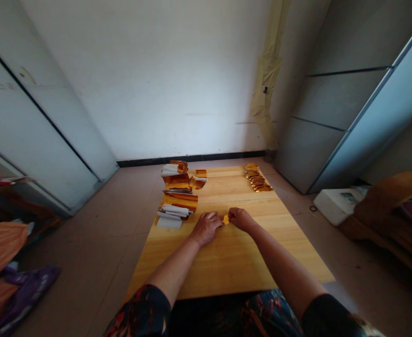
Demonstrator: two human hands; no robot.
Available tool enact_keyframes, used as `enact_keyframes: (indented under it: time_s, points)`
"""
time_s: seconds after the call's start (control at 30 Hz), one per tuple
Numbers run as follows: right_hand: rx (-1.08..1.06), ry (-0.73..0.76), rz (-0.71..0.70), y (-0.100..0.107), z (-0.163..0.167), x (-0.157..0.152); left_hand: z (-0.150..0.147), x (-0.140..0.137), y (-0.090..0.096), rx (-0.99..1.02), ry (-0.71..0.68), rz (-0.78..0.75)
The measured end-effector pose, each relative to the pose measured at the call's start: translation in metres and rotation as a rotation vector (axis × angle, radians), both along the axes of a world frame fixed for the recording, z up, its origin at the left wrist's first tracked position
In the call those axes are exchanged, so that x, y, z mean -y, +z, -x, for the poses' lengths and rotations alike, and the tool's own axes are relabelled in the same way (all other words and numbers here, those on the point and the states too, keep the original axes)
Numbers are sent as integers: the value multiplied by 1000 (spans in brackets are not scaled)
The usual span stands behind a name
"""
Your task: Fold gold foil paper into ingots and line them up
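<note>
Gold and thin, the small paper piece (226,219) sits over the desk (234,262) between both hands; I judge it light, easily creased, best held by its ends. The right hand's (240,219) grip pinches one end; the left hand (206,228) lies palm-down at the other, its grip unclear. Forearms (285,257) converge.

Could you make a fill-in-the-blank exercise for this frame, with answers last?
A small gold paper shows ____ the left hand and the right hand.
The loose sheets lie along the ____ side of the table.
The folded pieces lie near its far ____ corner.
The baseboard is ____.
Missing words: between; left; right; black.
</note>
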State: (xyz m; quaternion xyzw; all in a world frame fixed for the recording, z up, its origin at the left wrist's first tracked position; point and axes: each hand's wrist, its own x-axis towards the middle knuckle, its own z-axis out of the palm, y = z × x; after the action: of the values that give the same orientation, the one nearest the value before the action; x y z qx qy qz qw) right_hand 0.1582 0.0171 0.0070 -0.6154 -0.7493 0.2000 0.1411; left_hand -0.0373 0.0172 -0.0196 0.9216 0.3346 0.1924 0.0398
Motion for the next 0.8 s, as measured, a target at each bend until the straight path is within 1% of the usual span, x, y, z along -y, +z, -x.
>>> enact_keyframes:
  time_s: [0.27,0.4,0.63,0.8]
  points:
    - [4,-6,24,0,0,-1,9,4,1,25,-43,-91]
    - [41,-42,35,1,7,3,11,6,2,55,-76,-89]
    - [195,-135,28,12,23,13,13,6,-2,71,-47,-107]
    - [240,-194,82,19,31,14,13,6,-4,87,-59,-127]
